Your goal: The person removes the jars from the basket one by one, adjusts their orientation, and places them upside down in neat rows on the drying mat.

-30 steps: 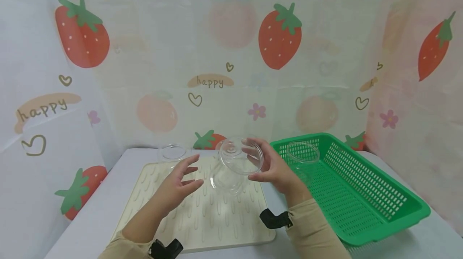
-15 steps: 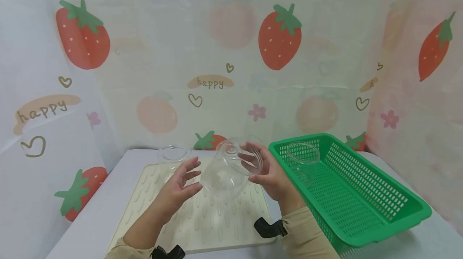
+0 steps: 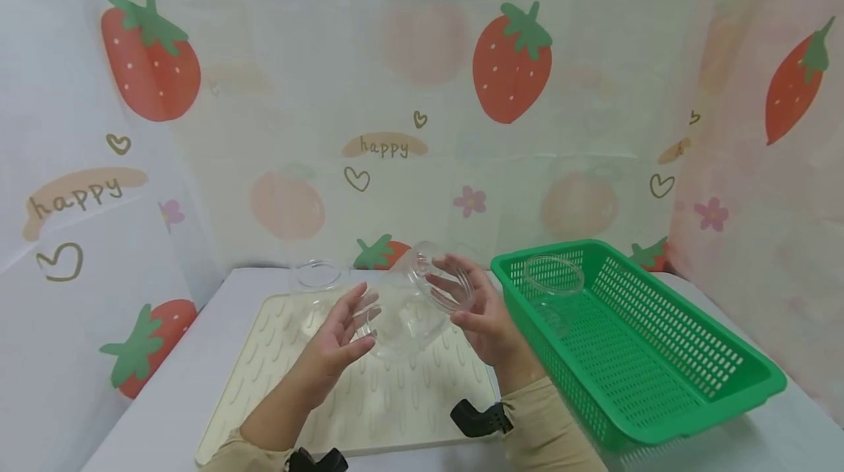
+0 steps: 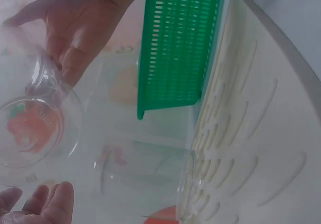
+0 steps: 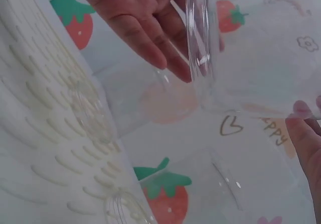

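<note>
Far L, lower left of the frame, we get white tabletop (image 3: 148, 424), w/ strawberry-print cloth (image 3: 428, 197) as bkgd across the top. Then the cream mat (image 3: 402, 413), ridged, filling the lower middle; an upright glass (image 3: 319, 287) sits at its back, L of center.

Next, just L of center, the L hand (image 3: 331, 349): fingers extended & a bit spread, thumb apart, palm toward the middle; we see no grasp there. Tan sleeve (image 3: 247, 451) below, bottom edge of frame.

Dead center, btwn both hands & over the mat, is the clear glass (image 3: 404, 319), see-through & tilted. Its L edge overlaps the L fingertips in the head view; in the R wrist view that end is right by the L fingers, but we can't tell if they touch. Which end is open, we can't tell either.

R of center, the R hand (image 3: 486, 316) grips the clear glass, fingers wrapped at its R end & thumb below; we see some fingers thru it. A black wrist piece (image 3: 480, 419) shows lower down, by the R cuff.

On the R side, the green basket (image 3: 669, 336), slotted, w/ another glass (image 3: 554, 275) inside at its back L corner, well apart from the L hand, nearer the R.
</note>
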